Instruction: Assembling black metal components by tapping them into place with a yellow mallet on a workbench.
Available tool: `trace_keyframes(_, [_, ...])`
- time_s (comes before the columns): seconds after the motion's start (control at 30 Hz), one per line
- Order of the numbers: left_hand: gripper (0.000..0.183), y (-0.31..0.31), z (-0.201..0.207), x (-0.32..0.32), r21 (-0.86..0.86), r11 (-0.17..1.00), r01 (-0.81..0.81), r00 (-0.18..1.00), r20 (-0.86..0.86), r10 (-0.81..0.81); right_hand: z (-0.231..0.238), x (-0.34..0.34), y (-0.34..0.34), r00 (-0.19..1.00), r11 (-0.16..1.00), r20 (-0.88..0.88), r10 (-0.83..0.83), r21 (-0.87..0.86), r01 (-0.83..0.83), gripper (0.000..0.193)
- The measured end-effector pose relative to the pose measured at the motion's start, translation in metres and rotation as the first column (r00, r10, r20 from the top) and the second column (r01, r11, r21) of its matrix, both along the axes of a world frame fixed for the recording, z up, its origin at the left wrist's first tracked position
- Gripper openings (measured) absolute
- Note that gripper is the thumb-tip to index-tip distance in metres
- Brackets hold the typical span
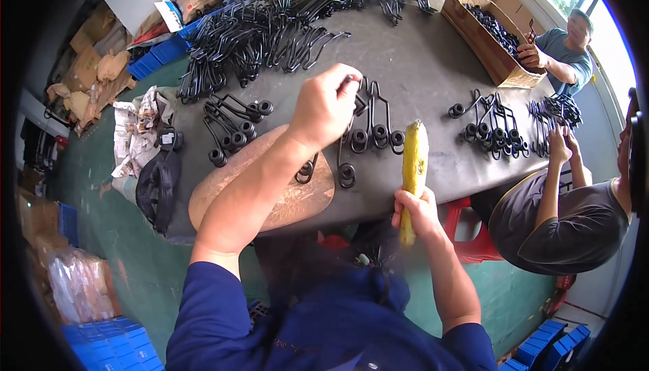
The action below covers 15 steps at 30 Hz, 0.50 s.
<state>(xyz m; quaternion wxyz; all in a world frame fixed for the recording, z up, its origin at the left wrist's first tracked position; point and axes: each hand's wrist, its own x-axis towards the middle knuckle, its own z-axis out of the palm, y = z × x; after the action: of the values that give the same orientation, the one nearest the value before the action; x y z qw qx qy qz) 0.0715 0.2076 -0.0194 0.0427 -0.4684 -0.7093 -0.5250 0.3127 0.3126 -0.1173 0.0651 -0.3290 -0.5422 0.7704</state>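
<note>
My left hand (323, 106) is closed in a fist above the table, with a small dark tip showing at its top. What it grips is mostly hidden. Just beyond and below the fist lie several black wire springs (378, 136) with coiled ends. One spring (346, 175) lies nearer me, its wire running up toward the fist; I cannot tell if they touch. My right hand (417, 210) is wrapped around a long yellow stick-like thing (415, 151), held nearly upright at the table's front edge. Under my left forearm is a brown rounded board (314, 199).
Black springs (233, 128) lie left, more (497, 128) right. A large pile of bent black wires (257, 30) covers the far left. A cardboard box (483, 40) of black parts stands far right. One co-worker (561, 215) sits right, another (571, 53) beyond the box.
</note>
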Motion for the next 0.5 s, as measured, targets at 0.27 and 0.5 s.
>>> trace_keyframes(0.27, [0.013,-0.037,-0.045,-0.066,0.106,0.934,-0.342,0.411,0.911,0.047,0.0,-0.001,-0.002,1.0,1.0,-0.026,-0.013,0.0,0.013,0.011])
trace_keyframes(0.5, [0.015,-0.072,-0.077,-0.007,0.317,0.87,-0.377,0.48,0.87,-0.109,-0.003,0.0,-0.002,1.0,1.0,-0.021,-0.013,0.003,0.013,0.013])
